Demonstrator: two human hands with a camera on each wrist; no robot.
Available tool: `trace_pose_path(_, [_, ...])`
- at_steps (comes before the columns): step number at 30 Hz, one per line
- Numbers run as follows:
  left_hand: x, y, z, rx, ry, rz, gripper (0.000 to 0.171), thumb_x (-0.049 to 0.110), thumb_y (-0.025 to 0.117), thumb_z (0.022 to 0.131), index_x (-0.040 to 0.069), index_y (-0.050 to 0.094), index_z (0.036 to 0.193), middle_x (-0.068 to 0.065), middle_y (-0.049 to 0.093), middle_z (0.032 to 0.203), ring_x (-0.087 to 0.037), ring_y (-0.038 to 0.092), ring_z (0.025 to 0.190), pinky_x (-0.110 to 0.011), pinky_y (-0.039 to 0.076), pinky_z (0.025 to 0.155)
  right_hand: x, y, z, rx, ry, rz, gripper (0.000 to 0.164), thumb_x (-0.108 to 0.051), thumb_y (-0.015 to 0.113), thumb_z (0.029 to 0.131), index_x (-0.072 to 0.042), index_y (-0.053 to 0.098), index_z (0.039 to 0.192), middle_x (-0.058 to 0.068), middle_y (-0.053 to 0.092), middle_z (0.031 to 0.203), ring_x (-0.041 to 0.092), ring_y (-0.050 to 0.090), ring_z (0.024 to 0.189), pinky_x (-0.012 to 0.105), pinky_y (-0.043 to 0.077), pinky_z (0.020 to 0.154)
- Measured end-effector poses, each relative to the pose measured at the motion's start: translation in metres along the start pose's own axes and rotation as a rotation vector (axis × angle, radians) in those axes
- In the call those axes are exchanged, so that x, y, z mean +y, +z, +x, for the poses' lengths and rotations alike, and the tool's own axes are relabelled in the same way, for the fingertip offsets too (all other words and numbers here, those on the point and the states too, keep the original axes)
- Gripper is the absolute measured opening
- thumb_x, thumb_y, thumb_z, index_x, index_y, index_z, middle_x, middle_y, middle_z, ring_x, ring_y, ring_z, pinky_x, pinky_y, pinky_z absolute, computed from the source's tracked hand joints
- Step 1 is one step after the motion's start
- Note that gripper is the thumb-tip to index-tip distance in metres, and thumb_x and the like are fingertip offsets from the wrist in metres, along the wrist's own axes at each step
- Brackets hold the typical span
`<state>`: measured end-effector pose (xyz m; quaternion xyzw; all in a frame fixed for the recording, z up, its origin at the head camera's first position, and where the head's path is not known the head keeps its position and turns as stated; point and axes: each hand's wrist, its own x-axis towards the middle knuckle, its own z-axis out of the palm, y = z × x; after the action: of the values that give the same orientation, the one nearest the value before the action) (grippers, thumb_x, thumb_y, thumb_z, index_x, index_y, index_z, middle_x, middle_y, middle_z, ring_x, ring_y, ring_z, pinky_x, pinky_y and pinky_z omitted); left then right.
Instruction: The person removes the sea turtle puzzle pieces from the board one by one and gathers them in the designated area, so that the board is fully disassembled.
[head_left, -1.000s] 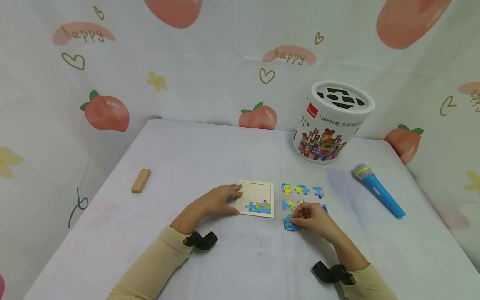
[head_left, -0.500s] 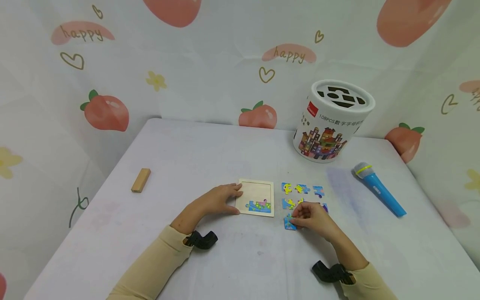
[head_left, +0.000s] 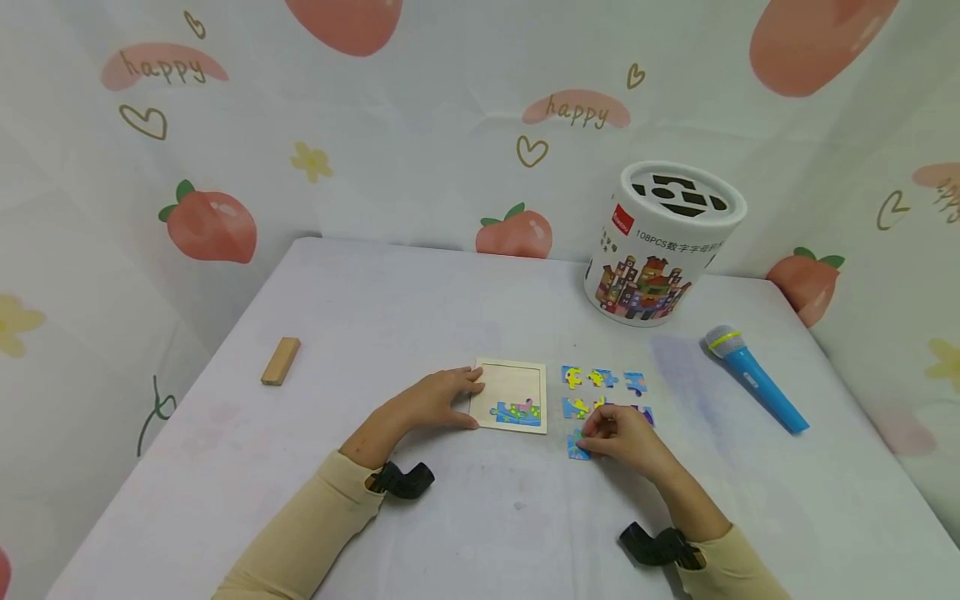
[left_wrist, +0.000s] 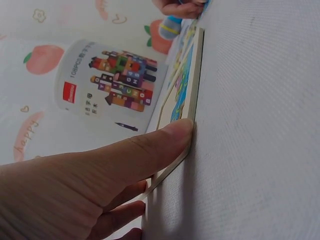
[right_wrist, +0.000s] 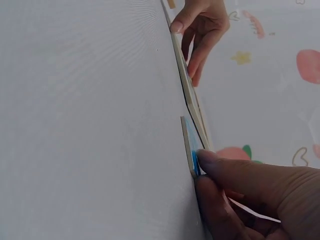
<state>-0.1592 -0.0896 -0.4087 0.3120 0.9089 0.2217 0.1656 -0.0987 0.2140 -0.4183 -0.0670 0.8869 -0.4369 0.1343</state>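
Note:
A square wooden puzzle tray (head_left: 510,364) lies on the table, with joined blue and green pieces (head_left: 519,413) in its lower right part. My left hand (head_left: 438,404) holds the tray by its left side. In the left wrist view the thumb (left_wrist: 170,142) presses the near edge. To the tray's right, my right hand (head_left: 626,435) pinches a blue jigsaw piece (head_left: 576,447) between thumb and finger. The right wrist view shows this piece (right_wrist: 188,142) close beside the tray, partly covered by the fingertips. Several loose jigsaw pieces (head_left: 602,378) lie in rows beyond that hand, which hides some.
A white block tub (head_left: 648,250) stands at the back right. A blue toy microphone (head_left: 757,379) lies right of the loose pieces. Far to the left is a small wooden block (head_left: 281,361). A printed cloth (head_left: 405,167) hangs behind the table.

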Motion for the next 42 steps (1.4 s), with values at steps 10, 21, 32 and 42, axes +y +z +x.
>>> trace_pose_path(10, [-0.001, 0.001, 0.000, 0.002, 0.003, -0.008, 0.064, 0.030, 0.074, 0.079, 0.003, 0.051, 0.132, -0.010, 0.035, 0.149, -0.027, 0.029, 0.140, -0.044, 0.028, 0.112, -0.002, -0.002, 0.000, -0.014, 0.000, -0.017, 0.018, -0.008, 0.074, 0.077, 0.002, 0.061, 0.084, 0.003, 0.059, 0.072, 0.011, 0.053, 0.063, 0.020, 0.049, 0.055])
trace_pose_path(21, [-0.001, 0.000, 0.000, 0.001, 0.003, 0.001, 0.064, 0.030, 0.074, 0.079, 0.003, 0.051, 0.133, -0.010, 0.035, 0.149, -0.027, 0.030, 0.140, -0.043, 0.028, 0.113, -0.007, -0.012, 0.003, -0.026, -0.056, -0.054, 0.017, -0.012, 0.074, 0.078, 0.000, 0.063, 0.083, 0.004, 0.061, 0.077, 0.009, 0.053, 0.067, 0.019, 0.045, 0.057])
trace_pose_path(32, [0.002, -0.001, -0.003, 0.002, 0.008, -0.016, 0.063, 0.029, 0.074, 0.080, 0.001, 0.051, 0.132, -0.011, 0.035, 0.149, -0.027, 0.029, 0.140, -0.043, 0.027, 0.113, -0.019, -0.012, 0.015, -0.022, -0.111, -0.117, 0.021, -0.019, 0.075, 0.079, -0.002, 0.066, 0.086, 0.003, 0.063, 0.080, 0.013, 0.055, 0.073, 0.019, 0.047, 0.063])
trace_pose_path(42, [0.003, -0.002, -0.004, 0.006, 0.011, -0.009, 0.064, 0.029, 0.074, 0.079, 0.001, 0.051, 0.131, -0.012, 0.036, 0.148, -0.028, 0.030, 0.140, -0.044, 0.028, 0.113, -0.029, -0.006, 0.027, -0.040, -0.145, -0.126, 0.021, -0.021, 0.074, 0.080, -0.003, 0.068, 0.089, 0.004, 0.066, 0.084, 0.013, 0.057, 0.075, 0.020, 0.048, 0.065])
